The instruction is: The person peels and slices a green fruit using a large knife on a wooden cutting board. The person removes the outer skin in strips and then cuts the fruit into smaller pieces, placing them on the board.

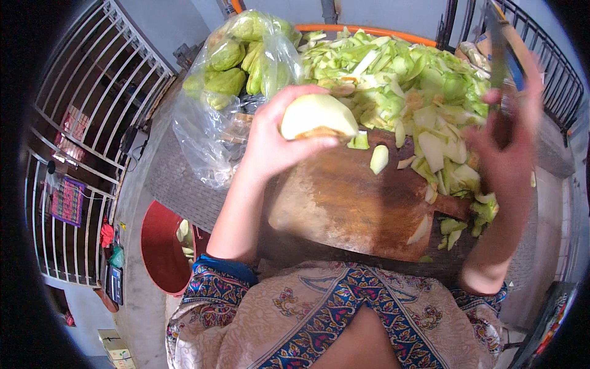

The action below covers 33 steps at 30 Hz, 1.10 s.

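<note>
Cream top with blue floral borders (295, 301) nearest the lens, worn by the person doing the work; both bare forearms reach up past it.

Left hand (270, 132): fingers closed around a pale-green, rounded, peeled vegetable (318, 115), brownish strip along its lower side. It's held up above the far left part of a brown wooden cutting board (350, 197), not touching it.

Right hand (510, 126): blurred, raised at the right, well apart from the left. Fingers wrapped around the dark handle of a knife (496, 52), blade pointing up. Exact finger placement: can't tell, too much blur.

Board lies on a dark grey textured counter (178, 169), its handle toward the right. One small pale-green offcut (380, 159) sits near the board's far edge. Big heap of light-green peels (399, 74) behind the board, spilling down its right side.

Clear plastic bag (203, 147) at far left of the heap, with unpeeled green wrinkled vegetables (227, 83) inside. Deep red bucket (161, 246) below the counter's left edge, a few pale pieces (185, 232) in it. White barred grille (80, 147) farther left.
</note>
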Tool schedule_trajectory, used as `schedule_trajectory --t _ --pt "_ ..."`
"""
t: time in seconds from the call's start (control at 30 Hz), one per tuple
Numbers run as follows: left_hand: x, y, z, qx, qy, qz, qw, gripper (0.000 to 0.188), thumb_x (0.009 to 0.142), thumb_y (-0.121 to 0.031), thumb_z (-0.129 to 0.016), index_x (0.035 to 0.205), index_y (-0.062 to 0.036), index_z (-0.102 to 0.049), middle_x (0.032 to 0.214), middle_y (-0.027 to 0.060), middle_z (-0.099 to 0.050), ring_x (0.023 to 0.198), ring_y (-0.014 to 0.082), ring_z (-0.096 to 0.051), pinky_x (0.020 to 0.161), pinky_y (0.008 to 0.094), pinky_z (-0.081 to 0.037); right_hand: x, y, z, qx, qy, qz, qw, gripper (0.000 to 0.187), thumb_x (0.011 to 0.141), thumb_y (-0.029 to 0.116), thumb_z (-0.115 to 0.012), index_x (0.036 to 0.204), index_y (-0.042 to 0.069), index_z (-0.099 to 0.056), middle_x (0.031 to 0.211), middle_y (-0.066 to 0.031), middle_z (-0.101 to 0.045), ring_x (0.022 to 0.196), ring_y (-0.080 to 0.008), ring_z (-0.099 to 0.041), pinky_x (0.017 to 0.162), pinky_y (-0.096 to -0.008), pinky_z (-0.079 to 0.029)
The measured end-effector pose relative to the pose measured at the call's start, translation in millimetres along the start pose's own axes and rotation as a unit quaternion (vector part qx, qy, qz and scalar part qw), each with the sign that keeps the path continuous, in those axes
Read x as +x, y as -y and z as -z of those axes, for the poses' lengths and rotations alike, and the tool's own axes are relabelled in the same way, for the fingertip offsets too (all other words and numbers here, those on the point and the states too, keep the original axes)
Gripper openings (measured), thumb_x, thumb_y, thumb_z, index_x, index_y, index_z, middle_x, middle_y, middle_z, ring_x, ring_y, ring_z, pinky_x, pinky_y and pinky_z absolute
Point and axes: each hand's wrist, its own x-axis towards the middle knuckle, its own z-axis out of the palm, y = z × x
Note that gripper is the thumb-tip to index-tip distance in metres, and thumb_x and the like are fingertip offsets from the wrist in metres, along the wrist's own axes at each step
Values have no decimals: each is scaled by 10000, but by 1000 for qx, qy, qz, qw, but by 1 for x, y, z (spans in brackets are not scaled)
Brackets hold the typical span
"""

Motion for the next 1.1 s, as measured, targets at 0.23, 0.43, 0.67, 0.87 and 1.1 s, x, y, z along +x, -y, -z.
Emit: schedule_trajectory --t 0.23,0.43,0.67,0.87,1.1 --pt "-26 -50 -30 132 11 -116 984 736 616 -550 -810 1164 -98 -615 1136 105 -526 1074 238 -497 940 381 -392 -24 7 -65 50 214 108 970 704 620 293 -827 1250 131 -557 1135 -189 -458 1068 -375 -499 939 -423 -413" --pt "-44 -37 -45 -515 10 201 833 823 894 -683 -411 1400 -40 -321 1286 139 -476 1210 251 -483 1026 370 -391 -34 12 -81 132 242 75 958 613 645 271 -833 1168 50 -602 1215 -159 -448 1132 -330 -464 978 -421 -376" --pt "-41 -23 -46 -504 20 220 835 700 952 -517 -465 1456 -66 -280 1331 153 -478 1210 243 -501 1003 354 -420 -41 22 -80 251 288 -77 921 617 687 160 -819 1220 7 -550 1206 -86 -541 1114 -171 -524 953 -321 -425" --pt "-41 -31 -28 -351 -43 282 892 503 942 -188 -574 1397 -56 -403 1197 105 -582 1041 157 -575 918 312 -467 -35 15 -78 308 255 -183 898 505 762 210 -770 1187 20 -575 1067 -90 -656 986 -154 -616 874 -305 -471" --pt "-45 -27 29 -356 -141 146 912 340 872 -182 -567 1155 -19 -474 957 94 -539 801 179 -548 678 318 -487 -34 11 -87 512 153 -263 803 543 804 137 -721 1295 56 -504 1159 -87 -606 1043 -160 -591 909 -304 -470"
